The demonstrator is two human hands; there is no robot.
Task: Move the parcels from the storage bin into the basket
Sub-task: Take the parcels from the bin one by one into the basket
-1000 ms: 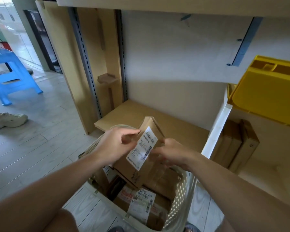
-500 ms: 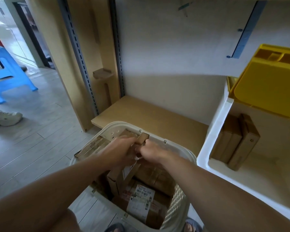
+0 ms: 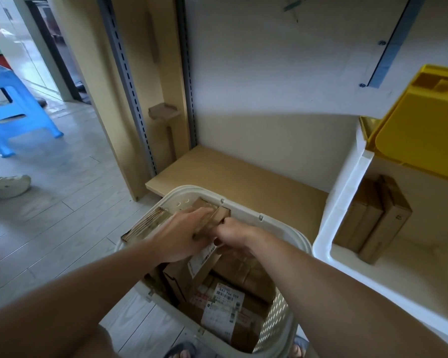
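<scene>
Head view, taking the basket (image 3: pixel 282 228) as the landmark. By the look of it the task is well along: several brown parcels already lie stacked inside the basket, one near its front wall with a white shipping label (image 3: pixel 221 310) facing up, and a flat bundle (image 3: pixel 146 224) leans at its left rim. To the right of the basket stands the white storage bin (image 3: pixel 339 210), and a few upright parcels (image 3: pixel 373 220) are left against its far wall, so more trips seem needed.

The parcel in hand (image 3: pixel 204 250) sits above the middle of the basket, tilted, its lower end already down among the others. The left hand (image 3: pixel 181 235) grips its upper end from the left with curled fingers; the right hand (image 3: pixel 233 235) pinches the same end from the right, fingers curled tight. Both hands are just inside the rear rim of the basket, touching the parcel and nearly touching each other. I judge the step to be lowering this one into place.
</scene>
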